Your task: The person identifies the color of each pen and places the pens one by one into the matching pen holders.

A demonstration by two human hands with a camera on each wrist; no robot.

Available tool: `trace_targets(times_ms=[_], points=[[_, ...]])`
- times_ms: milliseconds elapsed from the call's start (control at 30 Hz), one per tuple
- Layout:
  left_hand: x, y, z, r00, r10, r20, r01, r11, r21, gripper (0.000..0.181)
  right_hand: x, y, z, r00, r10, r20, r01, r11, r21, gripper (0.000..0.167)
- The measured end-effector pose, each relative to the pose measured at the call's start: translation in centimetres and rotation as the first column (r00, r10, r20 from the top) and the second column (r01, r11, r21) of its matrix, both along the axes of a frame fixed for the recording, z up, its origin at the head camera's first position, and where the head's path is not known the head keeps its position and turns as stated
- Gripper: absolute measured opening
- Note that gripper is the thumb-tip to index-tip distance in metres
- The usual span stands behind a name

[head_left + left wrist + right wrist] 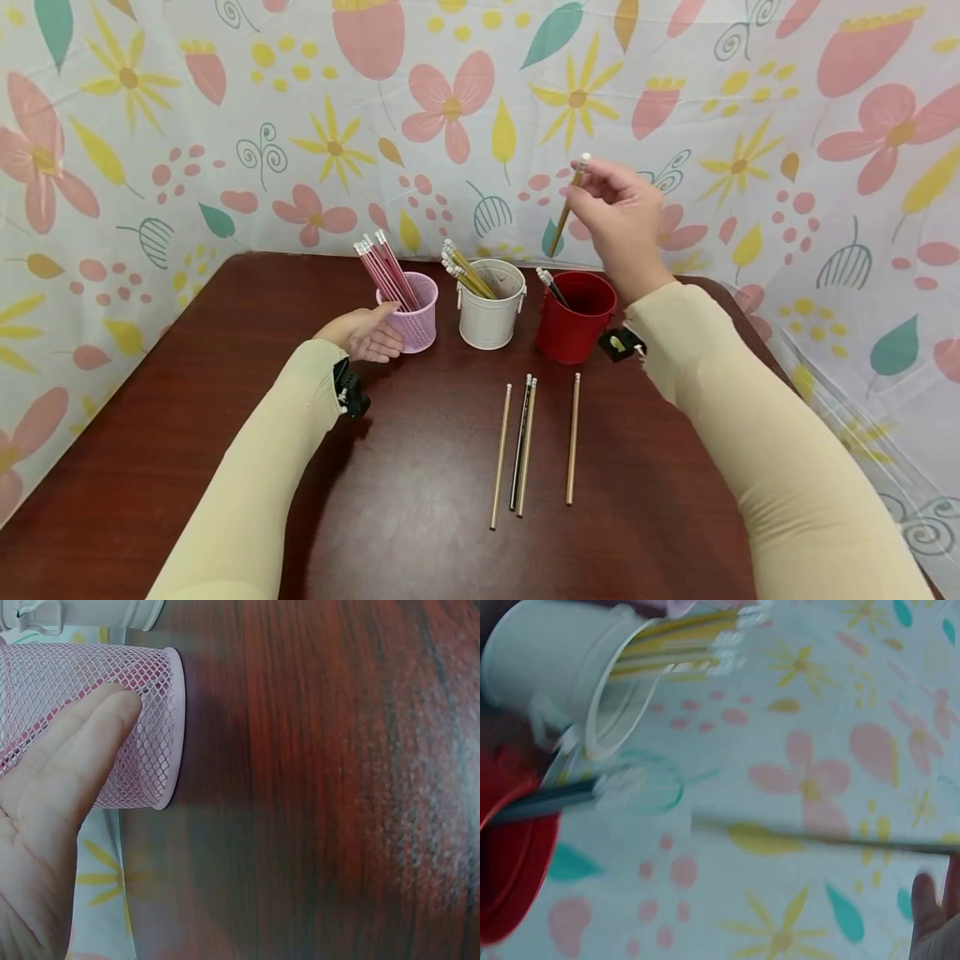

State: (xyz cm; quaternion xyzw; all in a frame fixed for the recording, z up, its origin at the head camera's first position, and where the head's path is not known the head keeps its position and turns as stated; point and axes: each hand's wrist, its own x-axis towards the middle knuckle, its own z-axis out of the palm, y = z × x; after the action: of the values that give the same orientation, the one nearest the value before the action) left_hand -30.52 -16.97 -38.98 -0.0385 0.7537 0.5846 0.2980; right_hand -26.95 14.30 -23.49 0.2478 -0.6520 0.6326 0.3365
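Note:
My right hand [618, 221] pinches a gold-yellow pencil [567, 208] near its white eraser end, in the air above the red bucket [573, 333]. The pencil slants with its lower end down and to the left; in the right wrist view it is blurred. Several black pencils [553, 287] lean inside the red bucket. Beside the pink mesh cup [422, 329] is my left hand [372, 333], its fingers extended and resting against the mesh in the left wrist view. Pink pencils [390, 275] stand in that cup. Between the two stands a white bucket [487, 321] with yellow pencils [471, 271].
On the brown table [420, 500] in front of the containers lie a gold pencil [501, 458], a black pencil [519, 454] against another gold one [528, 458], and a brownish pencil [573, 442] to the right. A flower-printed cloth [247, 125] hangs behind the table.

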Motion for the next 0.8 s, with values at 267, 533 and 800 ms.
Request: trace_targets(times_ms=[267, 533, 800], points=[[0.3, 0.1, 0.1, 0.999, 0.044, 0.017, -0.044, 0.999, 0.022, 0.073, -0.4, -5.0, -0.7, 0.995, 0.094, -0.028, -0.093, 0.995, 0.026, 0.018], [0.4, 0.1, -0.1, 0.998, 0.051, 0.026, -0.052, 0.998, 0.030, 0.074, -0.7, -7.5, -4.3, 0.993, 0.084, 0.078, -0.101, 0.960, 0.259, 0.018], [0.3, 0.0, 0.2, 0.999, 0.052, 0.013, -0.052, 0.999, 0.015, 0.072, -2.3, -7.0, -6.2, 0.986, -0.016, 0.164, -0.046, 0.928, 0.369, 0.020]])
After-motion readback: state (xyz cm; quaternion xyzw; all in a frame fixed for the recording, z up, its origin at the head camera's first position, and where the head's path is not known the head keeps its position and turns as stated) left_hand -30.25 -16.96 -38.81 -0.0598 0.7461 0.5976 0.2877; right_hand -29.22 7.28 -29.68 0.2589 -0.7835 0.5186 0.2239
